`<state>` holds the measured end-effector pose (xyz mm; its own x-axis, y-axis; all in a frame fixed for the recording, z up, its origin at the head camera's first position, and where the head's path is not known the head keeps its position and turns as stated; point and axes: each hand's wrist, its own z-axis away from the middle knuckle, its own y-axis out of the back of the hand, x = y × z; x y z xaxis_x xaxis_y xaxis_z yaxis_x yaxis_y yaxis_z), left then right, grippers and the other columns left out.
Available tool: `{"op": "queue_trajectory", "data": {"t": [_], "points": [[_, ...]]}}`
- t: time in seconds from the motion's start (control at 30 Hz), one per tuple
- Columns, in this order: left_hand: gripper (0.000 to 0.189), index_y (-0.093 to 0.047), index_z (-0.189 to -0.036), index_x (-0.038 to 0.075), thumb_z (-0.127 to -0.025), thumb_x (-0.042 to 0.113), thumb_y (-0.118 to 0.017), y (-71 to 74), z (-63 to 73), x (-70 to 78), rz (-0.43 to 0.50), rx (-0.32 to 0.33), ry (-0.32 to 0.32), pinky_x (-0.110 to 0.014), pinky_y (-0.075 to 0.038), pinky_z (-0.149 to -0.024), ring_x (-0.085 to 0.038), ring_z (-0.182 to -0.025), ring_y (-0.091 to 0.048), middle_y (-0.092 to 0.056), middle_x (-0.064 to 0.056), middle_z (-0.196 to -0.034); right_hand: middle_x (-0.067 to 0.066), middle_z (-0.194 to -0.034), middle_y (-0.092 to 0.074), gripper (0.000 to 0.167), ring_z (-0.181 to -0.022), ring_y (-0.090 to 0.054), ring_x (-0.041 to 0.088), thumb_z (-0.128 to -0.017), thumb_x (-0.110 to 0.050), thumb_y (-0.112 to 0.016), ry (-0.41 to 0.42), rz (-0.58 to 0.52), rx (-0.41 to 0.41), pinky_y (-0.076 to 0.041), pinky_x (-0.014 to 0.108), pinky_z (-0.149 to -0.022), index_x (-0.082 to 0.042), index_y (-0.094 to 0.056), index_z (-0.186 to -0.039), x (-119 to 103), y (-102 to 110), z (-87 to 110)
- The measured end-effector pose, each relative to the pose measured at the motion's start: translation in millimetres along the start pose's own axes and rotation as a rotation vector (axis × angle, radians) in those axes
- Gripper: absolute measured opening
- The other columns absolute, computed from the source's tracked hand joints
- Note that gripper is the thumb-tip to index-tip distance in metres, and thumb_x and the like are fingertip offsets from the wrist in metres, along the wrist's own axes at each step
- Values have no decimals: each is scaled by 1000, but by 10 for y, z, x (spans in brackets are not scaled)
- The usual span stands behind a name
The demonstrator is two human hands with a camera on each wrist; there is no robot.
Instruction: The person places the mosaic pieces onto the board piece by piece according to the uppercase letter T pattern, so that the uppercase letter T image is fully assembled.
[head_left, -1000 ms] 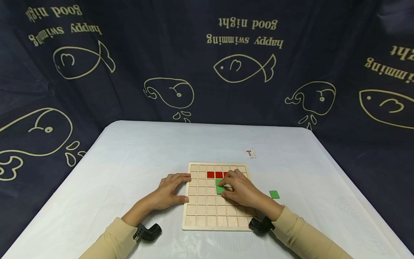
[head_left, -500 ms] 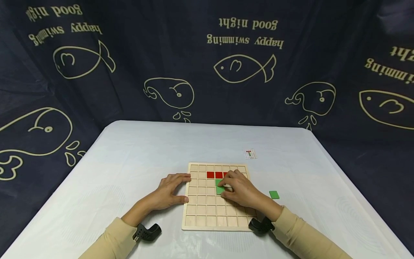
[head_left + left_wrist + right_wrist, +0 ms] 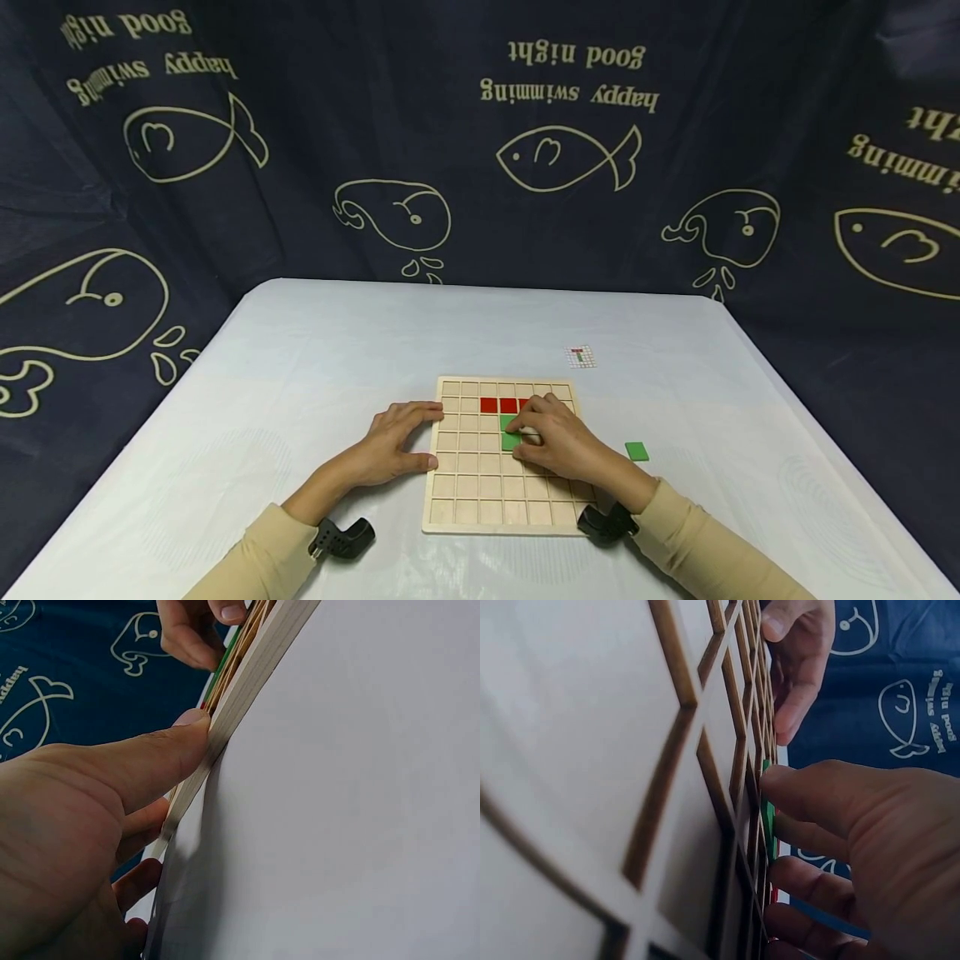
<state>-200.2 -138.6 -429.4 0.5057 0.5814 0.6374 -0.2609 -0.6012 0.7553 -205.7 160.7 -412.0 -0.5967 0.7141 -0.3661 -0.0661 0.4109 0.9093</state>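
Note:
A wooden grid board [image 3: 478, 487] lies on the table. My left hand [image 3: 394, 445] rests along its left edge, thumb and fingertips spread apart; in the left wrist view the thumb [image 3: 169, 750] touches the rim. Over the board, my right hand [image 3: 558, 437] pinches a green square tile [image 3: 511, 442] between thumb and finger. That tile sits in a column right below another green tile [image 3: 506, 422]. Above them is a row of red tiles [image 3: 488, 405], its right end partly hidden by the right hand. In the right wrist view the thumb touches the green tile's edge [image 3: 768, 825].
One loose green tile [image 3: 637, 451] lies on the white table [image 3: 360, 333] right of the board. Behind the board is a small card [image 3: 580, 357] printed with a red and green T on a grid. A dark printed curtain [image 3: 300, 225] hangs around the table.

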Motion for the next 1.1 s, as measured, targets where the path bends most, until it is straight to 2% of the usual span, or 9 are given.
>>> {"op": "queue_trajectory", "data": {"t": [0.47,0.67,0.9,1.1], "points": [[61,-50,-133,11,-81,32,-73,-2,-6,12,0,3,-10,-55,-20,-103,-29,-131,-35,-42,-6,-145,-7,-101,-61,27,-91,-45,9,-79,-30,-75,-40,-28,36,-40,28,-75,-20,-71,-103,-8,77,33],[61,-50,-133,11,-81,32,-73,-1,-4,10,5,2,-9,-54,-20,-103,-29,-131,-34,-42,-5,-146,-8,-103,-61,24,-92,-45,8,-80,-28,-74,-50,-37,51,-42,30,-77,-19,-70,-102,12,124,82],[61,-50,-133,11,-81,32,-73,2,0,9,2,-2,-7,-54,-20,-103,-29,-132,-34,-41,-6,-146,-6,-107,-61,26,-99,-49,12,-81,-26,-73,-68,-53,67,-44,41,-89,-16,-70,-104,74,165,158],[61,-49,-134,11,-81,32,-72,3,2,3,4,-4,-2,-54,-20,-103,-29,-132,-33,-41,-5,-146,-6,-106,-61,27,-93,-46,12,-80,-24,-74,-90,-76,91,-43,31,-78,-14,-70,-105,123,221,214]]}}
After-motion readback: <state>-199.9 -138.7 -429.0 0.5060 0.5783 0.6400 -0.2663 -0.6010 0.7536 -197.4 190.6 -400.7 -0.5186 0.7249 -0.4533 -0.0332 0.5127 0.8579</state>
